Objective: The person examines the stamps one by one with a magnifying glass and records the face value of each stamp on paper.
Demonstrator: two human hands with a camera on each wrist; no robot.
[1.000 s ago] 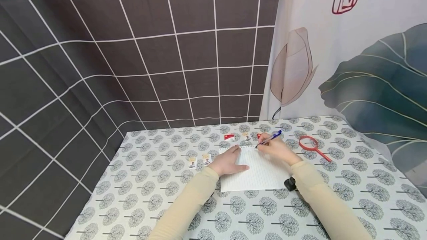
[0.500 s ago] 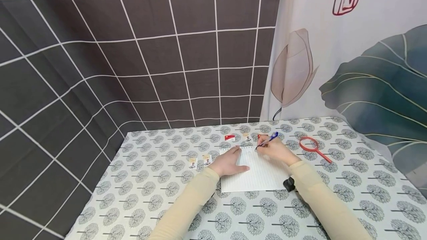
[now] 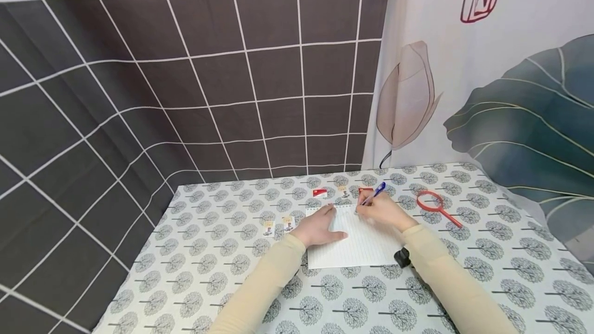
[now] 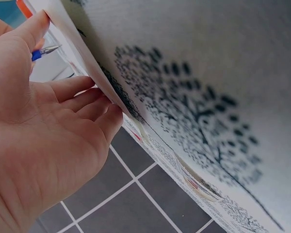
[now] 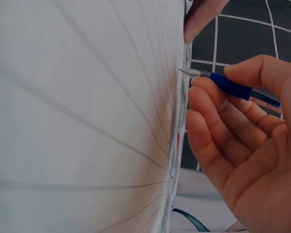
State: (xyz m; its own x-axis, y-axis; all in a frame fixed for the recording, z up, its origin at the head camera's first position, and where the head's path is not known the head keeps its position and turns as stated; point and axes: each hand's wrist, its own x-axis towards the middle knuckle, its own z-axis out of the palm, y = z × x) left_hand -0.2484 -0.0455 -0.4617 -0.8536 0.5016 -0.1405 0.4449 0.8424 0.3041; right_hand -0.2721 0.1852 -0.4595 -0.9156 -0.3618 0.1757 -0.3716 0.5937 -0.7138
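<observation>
A lined, spiral-bound notepad [image 3: 345, 252] lies on the tablecloth in the head view. My left hand [image 3: 320, 228] rests flat on its upper left part, fingers extended and thumb spread toward the middle. With thumb and fingers, my right hand [image 3: 384, 212] pinches a blue pen [image 3: 379, 188] near the pad's top edge, the pen leaning up and to the right. The right wrist view shows the blue grip [image 5: 230, 87] and the metal point right at the paper. In the left wrist view, the left fingertips [image 4: 111, 116] touch the page's edge.
A red magnifying glass [image 3: 450, 217] lies right of the pad. Behind it sit a red-and-white card [image 3: 319, 193], a small picture card [image 3: 344, 193] and a red item partly hidden by the right hand. Two picture cards [image 3: 268, 228] lie left. A dark grid curtain [image 3: 232, 81] hangs behind.
The pen's top end has shifted slightly left and stands steeper, with small movements of the right hand near the pad's top. The left hand stays in place.
</observation>
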